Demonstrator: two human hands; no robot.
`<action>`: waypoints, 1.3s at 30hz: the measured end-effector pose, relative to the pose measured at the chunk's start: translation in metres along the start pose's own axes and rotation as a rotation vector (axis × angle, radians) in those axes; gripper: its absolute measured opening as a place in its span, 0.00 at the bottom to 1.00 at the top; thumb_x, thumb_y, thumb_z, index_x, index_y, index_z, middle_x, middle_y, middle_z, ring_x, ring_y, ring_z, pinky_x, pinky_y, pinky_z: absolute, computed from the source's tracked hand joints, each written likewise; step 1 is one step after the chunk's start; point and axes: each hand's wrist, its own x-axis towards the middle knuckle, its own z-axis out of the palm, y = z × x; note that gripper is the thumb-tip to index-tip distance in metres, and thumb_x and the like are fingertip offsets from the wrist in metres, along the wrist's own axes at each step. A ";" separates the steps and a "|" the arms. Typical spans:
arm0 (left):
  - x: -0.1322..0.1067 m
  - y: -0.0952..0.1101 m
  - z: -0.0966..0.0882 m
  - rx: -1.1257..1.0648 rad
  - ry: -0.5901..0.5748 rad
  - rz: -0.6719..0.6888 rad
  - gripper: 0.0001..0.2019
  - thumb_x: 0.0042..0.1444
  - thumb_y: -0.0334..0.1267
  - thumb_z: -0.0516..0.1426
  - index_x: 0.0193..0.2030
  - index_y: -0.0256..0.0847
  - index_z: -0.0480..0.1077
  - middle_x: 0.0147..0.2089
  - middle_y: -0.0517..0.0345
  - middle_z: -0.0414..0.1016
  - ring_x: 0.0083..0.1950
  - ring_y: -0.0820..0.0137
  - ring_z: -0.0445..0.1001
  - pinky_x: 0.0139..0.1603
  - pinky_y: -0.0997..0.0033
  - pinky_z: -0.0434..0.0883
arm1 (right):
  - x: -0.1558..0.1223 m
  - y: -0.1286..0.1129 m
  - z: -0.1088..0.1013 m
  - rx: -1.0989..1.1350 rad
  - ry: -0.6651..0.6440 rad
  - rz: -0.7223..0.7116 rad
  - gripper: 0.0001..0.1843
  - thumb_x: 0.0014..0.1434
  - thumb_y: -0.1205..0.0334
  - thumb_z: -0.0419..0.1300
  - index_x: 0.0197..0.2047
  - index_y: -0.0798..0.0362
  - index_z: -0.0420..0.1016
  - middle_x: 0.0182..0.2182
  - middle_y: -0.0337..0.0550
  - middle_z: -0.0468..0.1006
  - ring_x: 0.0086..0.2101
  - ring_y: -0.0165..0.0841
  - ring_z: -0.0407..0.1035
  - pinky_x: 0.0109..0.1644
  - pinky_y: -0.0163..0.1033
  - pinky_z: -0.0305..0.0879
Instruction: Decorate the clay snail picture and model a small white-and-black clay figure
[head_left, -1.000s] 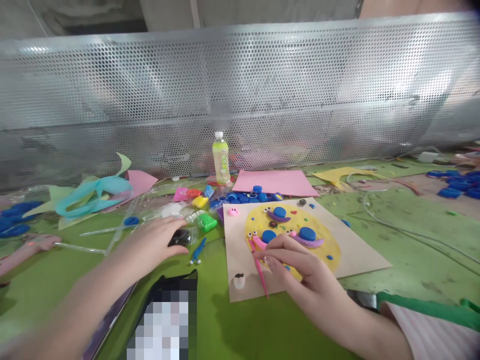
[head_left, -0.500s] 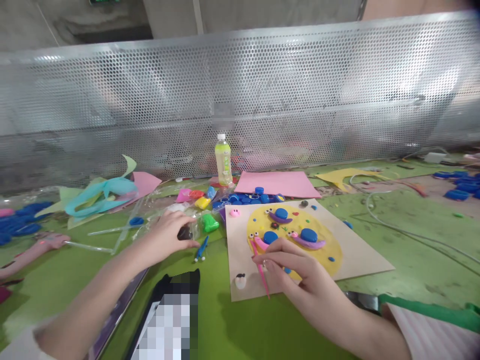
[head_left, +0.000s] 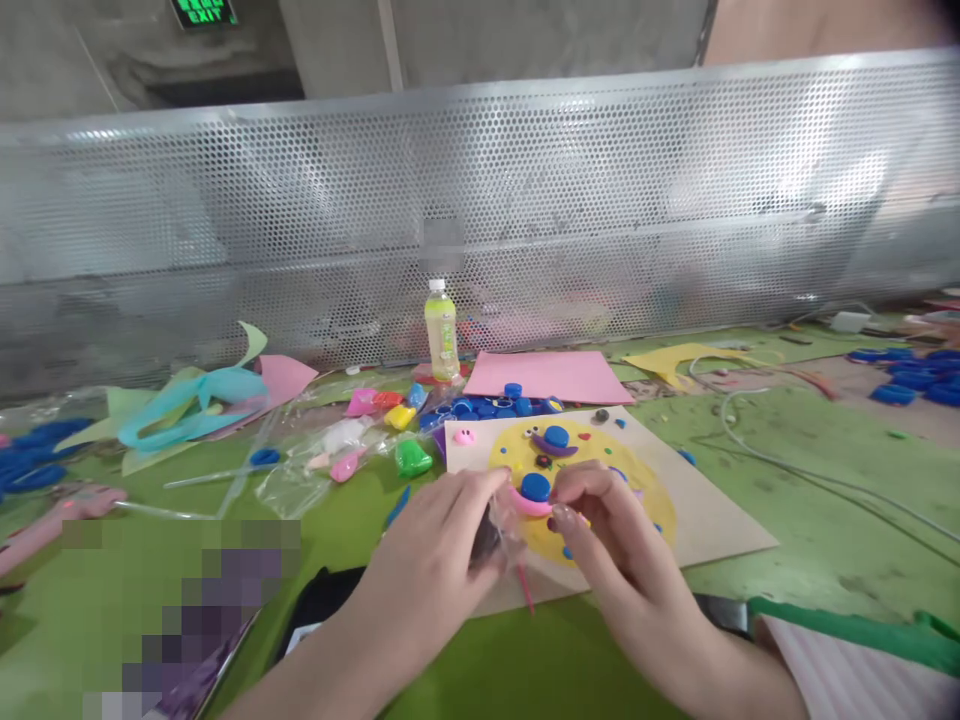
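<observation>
My left hand [head_left: 442, 530] grips a small clear bag of black modelling clay [head_left: 487, 535] over the near left part of the picture. Just right of it, my right hand [head_left: 615, 540] is closed in a pinch; what lies between its fingertips is too small to make out. Beneath both hands is a beige sheet [head_left: 720, 520] with a yellow round patch [head_left: 645, 480]. On it sit snails made of blue bottle caps [head_left: 535, 487] and clay bodies, one of them pink [head_left: 531, 507]. A thin pink stick [head_left: 526, 590] lies at the sheet's near edge, partly hidden.
Bags of coloured clay, one green [head_left: 412, 457], lie left of the sheet. Behind are blue caps [head_left: 487, 408], pink paper [head_left: 551, 375] and a drink bottle [head_left: 442, 335]. A white cable [head_left: 825, 475] crosses the right side. A perforated metal panel [head_left: 337, 220] stands behind.
My left hand has brought the bag of black clay rightwards over the sheet, close to my right hand. My right hand has let go of the pink stick, which lies on the sheet.
</observation>
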 end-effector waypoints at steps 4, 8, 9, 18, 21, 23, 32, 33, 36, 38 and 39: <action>-0.010 -0.005 0.002 -0.047 -0.021 0.124 0.24 0.60 0.38 0.62 0.59 0.44 0.57 0.46 0.52 0.77 0.46 0.59 0.78 0.45 0.58 0.78 | 0.004 -0.010 -0.001 -0.081 -0.097 -0.139 0.08 0.64 0.72 0.53 0.41 0.47 0.63 0.38 0.39 0.67 0.40 0.29 0.66 0.44 0.32 0.68; -0.014 -0.004 0.001 -0.011 0.086 0.109 0.17 0.69 0.46 0.50 0.59 0.42 0.58 0.45 0.50 0.76 0.46 0.60 0.78 0.42 0.61 0.78 | 0.007 -0.016 -0.004 -0.173 -0.124 -0.248 0.11 0.58 0.76 0.57 0.40 0.50 0.70 0.41 0.42 0.68 0.42 0.31 0.68 0.48 0.35 0.69; -0.014 -0.004 0.000 0.003 0.093 0.116 0.16 0.69 0.46 0.49 0.59 0.42 0.59 0.45 0.50 0.76 0.46 0.61 0.78 0.42 0.62 0.78 | 0.007 -0.017 -0.005 -0.213 -0.122 -0.275 0.11 0.58 0.75 0.57 0.40 0.50 0.72 0.41 0.43 0.68 0.42 0.31 0.68 0.48 0.36 0.69; -0.009 0.005 -0.007 0.166 0.130 0.288 0.12 0.69 0.32 0.50 0.57 0.32 0.63 0.42 0.52 0.77 0.42 0.64 0.75 0.42 0.65 0.72 | 0.006 -0.014 -0.003 -0.388 -0.167 -0.337 0.08 0.61 0.69 0.61 0.40 0.48 0.81 0.43 0.46 0.74 0.42 0.39 0.65 0.48 0.46 0.66; -0.011 0.005 -0.004 0.180 0.147 0.301 0.13 0.69 0.29 0.49 0.57 0.32 0.63 0.43 0.51 0.77 0.43 0.63 0.74 0.43 0.64 0.71 | 0.003 -0.012 -0.001 -0.374 -0.171 -0.283 0.10 0.60 0.71 0.62 0.39 0.46 0.80 0.43 0.45 0.73 0.42 0.40 0.65 0.48 0.47 0.66; -0.011 0.005 -0.004 0.189 0.156 0.310 0.13 0.68 0.28 0.48 0.56 0.31 0.64 0.43 0.50 0.77 0.42 0.63 0.74 0.42 0.63 0.71 | 0.002 -0.012 0.000 -0.364 -0.170 -0.257 0.11 0.60 0.72 0.60 0.38 0.46 0.80 0.42 0.45 0.72 0.42 0.40 0.66 0.48 0.48 0.66; -0.012 0.004 -0.005 0.133 0.127 0.245 0.17 0.63 0.25 0.52 0.58 0.34 0.63 0.42 0.50 0.77 0.41 0.62 0.76 0.42 0.62 0.75 | 0.005 -0.016 -0.003 -0.339 -0.185 -0.265 0.07 0.59 0.72 0.60 0.36 0.51 0.76 0.37 0.45 0.71 0.39 0.37 0.67 0.45 0.44 0.69; -0.012 0.003 -0.004 0.123 0.128 0.234 0.17 0.63 0.26 0.52 0.58 0.34 0.63 0.42 0.50 0.77 0.41 0.63 0.76 0.42 0.63 0.75 | 0.005 -0.016 -0.003 -0.338 -0.182 -0.261 0.06 0.59 0.72 0.61 0.36 0.51 0.76 0.37 0.45 0.71 0.39 0.37 0.67 0.45 0.44 0.70; -0.013 0.003 -0.003 0.123 0.136 0.235 0.16 0.64 0.28 0.52 0.58 0.34 0.63 0.42 0.50 0.77 0.41 0.62 0.77 0.41 0.63 0.76 | 0.005 -0.015 -0.004 -0.348 -0.197 -0.261 0.09 0.59 0.72 0.62 0.39 0.49 0.77 0.39 0.46 0.71 0.41 0.38 0.67 0.46 0.45 0.69; -0.012 0.003 -0.002 0.132 0.140 0.244 0.15 0.65 0.29 0.52 0.58 0.33 0.63 0.41 0.49 0.77 0.41 0.62 0.77 0.41 0.63 0.76 | 0.005 -0.015 -0.004 -0.356 -0.215 -0.274 0.10 0.59 0.73 0.62 0.40 0.47 0.78 0.41 0.45 0.71 0.42 0.39 0.67 0.48 0.46 0.68; -0.012 0.003 -0.002 0.132 0.140 0.244 0.14 0.65 0.29 0.52 0.57 0.34 0.63 0.41 0.50 0.77 0.41 0.62 0.77 0.41 0.63 0.76 | 0.005 -0.016 -0.004 -0.360 -0.219 -0.282 0.10 0.59 0.73 0.62 0.40 0.48 0.78 0.41 0.45 0.71 0.42 0.38 0.67 0.48 0.46 0.68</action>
